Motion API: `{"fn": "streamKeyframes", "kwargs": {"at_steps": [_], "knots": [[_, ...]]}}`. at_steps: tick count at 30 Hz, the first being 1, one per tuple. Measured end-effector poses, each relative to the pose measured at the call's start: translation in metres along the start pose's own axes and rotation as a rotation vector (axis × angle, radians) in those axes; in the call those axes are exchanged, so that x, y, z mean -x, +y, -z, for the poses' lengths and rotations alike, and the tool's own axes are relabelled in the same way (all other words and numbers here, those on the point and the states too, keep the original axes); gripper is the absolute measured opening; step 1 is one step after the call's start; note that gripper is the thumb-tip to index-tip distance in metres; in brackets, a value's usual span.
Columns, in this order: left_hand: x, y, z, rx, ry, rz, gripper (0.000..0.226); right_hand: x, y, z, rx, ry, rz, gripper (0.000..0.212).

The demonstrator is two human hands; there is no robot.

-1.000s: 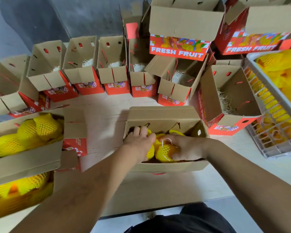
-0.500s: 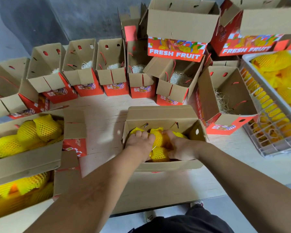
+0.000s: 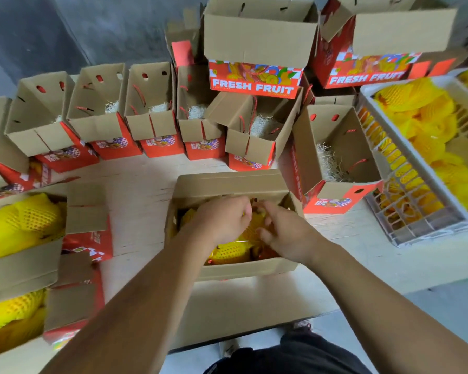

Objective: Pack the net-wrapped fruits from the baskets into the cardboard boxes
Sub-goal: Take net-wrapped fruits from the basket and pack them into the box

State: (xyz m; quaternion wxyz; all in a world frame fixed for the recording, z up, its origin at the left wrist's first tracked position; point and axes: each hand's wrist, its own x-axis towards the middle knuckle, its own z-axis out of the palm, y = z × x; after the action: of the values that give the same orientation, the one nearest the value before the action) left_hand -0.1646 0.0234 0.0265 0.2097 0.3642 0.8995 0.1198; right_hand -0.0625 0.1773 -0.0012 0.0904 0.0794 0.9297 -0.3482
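Both hands inside the open cardboard box (image 3: 227,268) at counter (image 3: 135,179) centre. Left hand (image 3: 222,220) curled over the yellow net-wrapped fruits (image 3: 231,251) in the box; right hand (image 3: 284,233) curled, fingers on the fruit beside it. Actual grip can't be told, frame blurred. More netted fruit in white basket (image 3: 416,230) far right and filled boxes (image 3: 19,265) left. Row of empty boxes (image 3: 157,125) with straw behind.

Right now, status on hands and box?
Both hands, left and right, in the front box, on netted fruit; grip unclear. Nothing blocking.
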Motion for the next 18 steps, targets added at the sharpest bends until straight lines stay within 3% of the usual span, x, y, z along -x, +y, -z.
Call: {"fn": "streamKeyframes", "kwargs": {"at_steps": [4,10,15,18], "knots": [[-0.033,0.080,-0.003,0.276,0.251,-0.117,0.006,0.023,0.026,0.041,-0.249,0.320,0.053,0.026],[-0.108,0.218,-0.030,0.654,0.288,-0.258,0.003,0.062,0.118,0.141,-0.376,0.608,0.044,0.030],[-0.194,0.336,-0.063,0.618,0.288,-0.307,0.006,0.086,0.232,0.219,-0.350,0.701,-0.103,0.026],[-0.248,0.382,-0.081,0.479,0.277,-0.351,0.006,0.084,0.296,0.255,-0.309,0.649,-0.170,0.028]]}}
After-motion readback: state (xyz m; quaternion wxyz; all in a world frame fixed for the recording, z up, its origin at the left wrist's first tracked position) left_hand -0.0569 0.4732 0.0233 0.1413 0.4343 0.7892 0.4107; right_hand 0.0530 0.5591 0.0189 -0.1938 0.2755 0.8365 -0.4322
